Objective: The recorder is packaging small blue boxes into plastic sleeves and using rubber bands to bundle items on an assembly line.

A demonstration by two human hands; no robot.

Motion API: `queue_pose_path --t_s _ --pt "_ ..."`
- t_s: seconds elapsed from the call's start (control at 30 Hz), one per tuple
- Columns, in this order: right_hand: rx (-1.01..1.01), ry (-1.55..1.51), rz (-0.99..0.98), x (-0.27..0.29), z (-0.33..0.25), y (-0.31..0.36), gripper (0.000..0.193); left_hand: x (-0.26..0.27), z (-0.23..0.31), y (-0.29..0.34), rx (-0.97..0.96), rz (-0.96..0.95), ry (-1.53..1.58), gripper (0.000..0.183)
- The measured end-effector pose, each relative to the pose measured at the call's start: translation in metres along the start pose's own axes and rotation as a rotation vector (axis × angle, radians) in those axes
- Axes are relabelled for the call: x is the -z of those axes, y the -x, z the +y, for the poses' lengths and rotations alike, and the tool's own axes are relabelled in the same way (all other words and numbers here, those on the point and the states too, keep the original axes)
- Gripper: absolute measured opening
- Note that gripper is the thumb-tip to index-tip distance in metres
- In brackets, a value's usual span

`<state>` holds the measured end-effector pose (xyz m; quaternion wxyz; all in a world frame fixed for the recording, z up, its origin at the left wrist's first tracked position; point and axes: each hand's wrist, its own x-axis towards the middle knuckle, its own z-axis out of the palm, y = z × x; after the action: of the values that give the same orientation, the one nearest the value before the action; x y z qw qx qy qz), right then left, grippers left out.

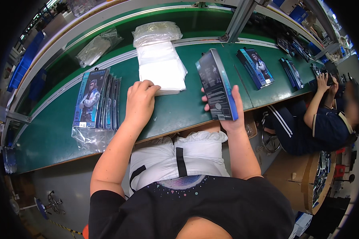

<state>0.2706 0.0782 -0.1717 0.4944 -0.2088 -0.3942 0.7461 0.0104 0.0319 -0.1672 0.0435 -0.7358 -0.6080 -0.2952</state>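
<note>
My right hand (233, 113) grips a slim dark retail box (216, 85) by its lower end. The box stands tilted above the green bench, its blue edge to the right and printed back showing. My left hand (141, 99) has its fingers bent together at the near left corner of a stack of white plastic bags (161, 67), pinching the edge; the thumb is mostly hidden. Left of that hand, a row of similar boxes (91, 97) in clear bags leans together on the bench. Another box (256, 67) lies to the right of the held one.
A bundle of clear bags (157, 34) sits behind the white stack, and a crumpled clear bag (97, 47) lies to its left. More boxes (292, 73) rest farther right. A metal post (239, 22) rises at the back. A co-worker (327, 115) sits right, near a cardboard carton (293, 179).
</note>
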Motion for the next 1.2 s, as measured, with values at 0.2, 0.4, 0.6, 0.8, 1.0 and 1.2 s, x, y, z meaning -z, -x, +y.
queue_pose_path --t_s 0.2,0.4,0.6,0.8,1.0,1.2 --pt "-0.237 -0.428 -0.179 0.007 0.007 0.006 0.059 0.006 0.008 -0.005 -0.010 0.077 0.167 0.017" --pt "-0.321 -0.194 -0.122 -0.015 0.014 0.005 0.044 0.005 -0.001 -0.009 -0.032 0.108 0.197 0.014" --pt "-0.478 -0.147 -0.353 -0.038 0.022 -0.015 0.067 0.010 0.006 -0.018 0.113 0.036 0.337 0.016" --pt "-0.449 -0.143 -0.270 -0.046 0.010 -0.030 0.058 0.010 -0.017 -0.015 0.411 -0.020 0.601 0.015" --pt "-0.410 0.073 -0.163 -0.034 0.011 -0.027 0.059 0.021 -0.016 -0.014 0.595 -0.143 0.761 0.016" --pt "-0.205 0.303 0.019 -0.044 0.025 -0.023 0.058 0.029 0.000 -0.016 0.293 -0.016 0.427 0.022"
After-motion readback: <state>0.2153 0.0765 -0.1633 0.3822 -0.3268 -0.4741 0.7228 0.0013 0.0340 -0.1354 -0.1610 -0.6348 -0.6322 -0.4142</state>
